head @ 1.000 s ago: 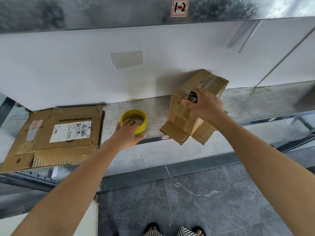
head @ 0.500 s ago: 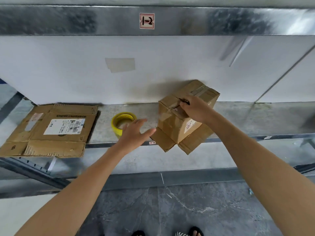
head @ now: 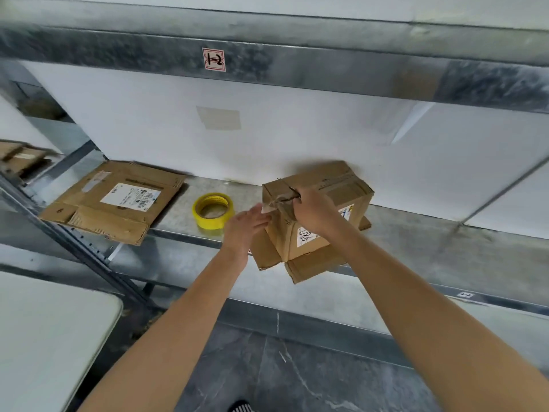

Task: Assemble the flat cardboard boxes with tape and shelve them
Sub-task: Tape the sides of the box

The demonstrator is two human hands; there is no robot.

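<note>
The box [head: 332, 185] stands at centre right of the frame on the metal shelf [head: 445, 245], its top seam taped and its lower flaps splayed past the shelf's front edge. My right hand [head: 312, 212] curls over the top front corner, pinching at the tape there. My left hand [head: 245, 227] lies straight-fingered against the box's left face, holding nothing. The yellow tape roll [head: 212, 211] lies just left, and a flat box [head: 116, 200] farther left is not yet folded. I judge this box half sealed.
</note>
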